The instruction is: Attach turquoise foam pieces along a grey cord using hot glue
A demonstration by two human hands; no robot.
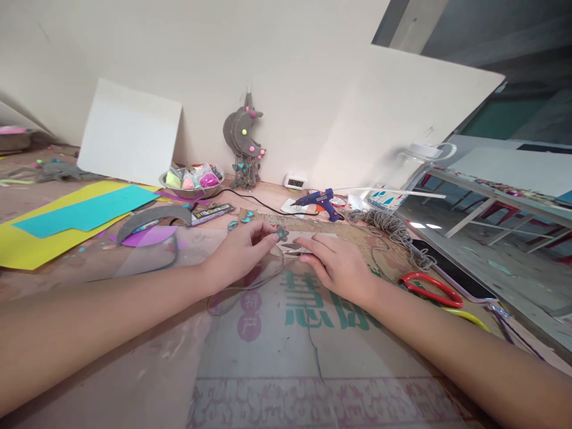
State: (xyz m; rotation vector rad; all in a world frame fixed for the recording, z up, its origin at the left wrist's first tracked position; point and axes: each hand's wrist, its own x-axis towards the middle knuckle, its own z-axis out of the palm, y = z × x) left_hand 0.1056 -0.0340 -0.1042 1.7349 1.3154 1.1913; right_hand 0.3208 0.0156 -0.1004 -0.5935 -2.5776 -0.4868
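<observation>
My left hand (245,247) pinches a small grey flower-shaped piece (281,233) with teal on it between thumb and fingertips. From near it a thin grey cord (263,280) runs down and loops left over the work surface. My right hand (337,262) is closed just to the right, its fingers around a small two-bladed tool (291,246). The tool's pointed grey ends face left, just below the flower piece; its handle is hidden in the hand. A pale card (324,236) lies beneath the fingertips.
A blue glue gun (319,201) lies behind my hands. A grey cord bundle (391,226), phone (451,268) and red handle loop (431,289) are right. A bowl of coloured clay (192,192), grey arch (154,220) and yellow sheet (27,247) are left. A decorated grey moon (241,134) hangs behind.
</observation>
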